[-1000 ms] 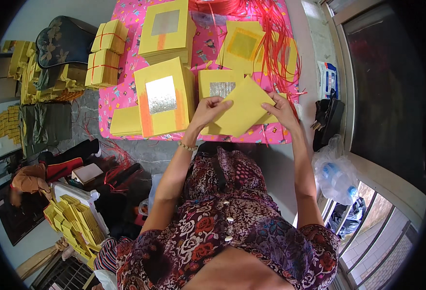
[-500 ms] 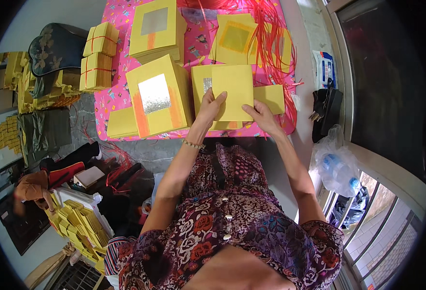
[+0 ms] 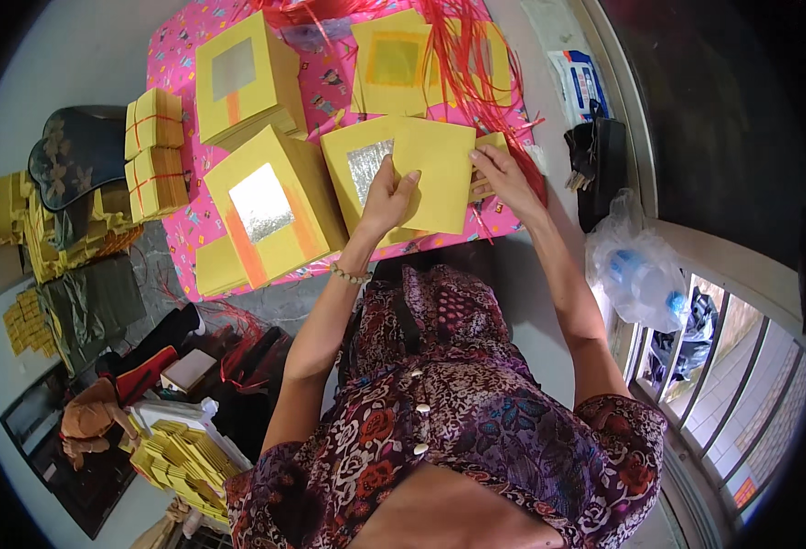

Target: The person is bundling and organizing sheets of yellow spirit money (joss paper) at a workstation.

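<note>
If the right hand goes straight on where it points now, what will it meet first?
Probably the right edge of the plain yellow paper under the left hand; depth is unclear, so the right hand may be touching it.

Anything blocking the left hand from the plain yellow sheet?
Nothing visible: the left hand touches the plain yellow sheet, thumb on its face. The red strips lie off beyond it and to its right.

hands (image 3: pixel 388 197) (image 3: pixel 505 181): 2 | red-banded bundles (image 3: pixel 154 123) (image 3: pixel 158 183): 2 | silver-patched stacks (image 3: pixel 266 206) (image 3: pixel 238 78): at least 2
</note>
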The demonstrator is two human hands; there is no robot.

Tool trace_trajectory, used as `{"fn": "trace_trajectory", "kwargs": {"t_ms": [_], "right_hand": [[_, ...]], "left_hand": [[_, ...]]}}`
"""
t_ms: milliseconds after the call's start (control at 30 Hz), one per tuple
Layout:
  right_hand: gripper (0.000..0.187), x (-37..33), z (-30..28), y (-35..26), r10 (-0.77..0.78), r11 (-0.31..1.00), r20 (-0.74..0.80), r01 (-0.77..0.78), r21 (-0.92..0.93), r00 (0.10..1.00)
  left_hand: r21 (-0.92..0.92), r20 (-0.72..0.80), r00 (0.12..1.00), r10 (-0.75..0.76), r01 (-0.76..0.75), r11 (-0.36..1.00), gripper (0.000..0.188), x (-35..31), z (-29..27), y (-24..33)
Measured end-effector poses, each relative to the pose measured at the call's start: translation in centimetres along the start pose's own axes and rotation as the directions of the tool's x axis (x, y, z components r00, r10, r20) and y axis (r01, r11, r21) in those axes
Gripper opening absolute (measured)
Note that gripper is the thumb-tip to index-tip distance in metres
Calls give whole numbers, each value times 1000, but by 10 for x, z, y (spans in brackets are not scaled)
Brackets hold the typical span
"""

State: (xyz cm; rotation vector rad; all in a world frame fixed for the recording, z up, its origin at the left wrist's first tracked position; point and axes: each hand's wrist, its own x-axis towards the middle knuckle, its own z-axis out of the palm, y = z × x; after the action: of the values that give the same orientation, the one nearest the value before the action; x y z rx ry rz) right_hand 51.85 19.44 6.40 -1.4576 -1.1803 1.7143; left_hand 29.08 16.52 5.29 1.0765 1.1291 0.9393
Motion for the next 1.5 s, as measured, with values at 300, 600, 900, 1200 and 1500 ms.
{"fn": "trace_trajectory", "kwargs": {"t_ms": [300,600,900,1200,1500], "right_hand": [[34,-29,-7,-3,9,976,-189,33,216,982],[28,-59,-16,59,144,931,-286,-32,364,947],[28,-34,-22,112,266,899,-459,-46,436,848],[23,-17,-15,135,279,891,-398,-81,447,874],[22,-10,-12,133,288,908,-419,-108,404,861]], "left_hand": [[224,185,982,-46,4,975,36,38,10,5],[511,484,852,-200,-90,855,48,79,26,8],[875,357,852,-382,-162,456,56,121,51,2],[837,371,881,-293,-181,517,55,115,39,-33],[892,315,920,-231,-205,402,52,104,39,-47]]}}
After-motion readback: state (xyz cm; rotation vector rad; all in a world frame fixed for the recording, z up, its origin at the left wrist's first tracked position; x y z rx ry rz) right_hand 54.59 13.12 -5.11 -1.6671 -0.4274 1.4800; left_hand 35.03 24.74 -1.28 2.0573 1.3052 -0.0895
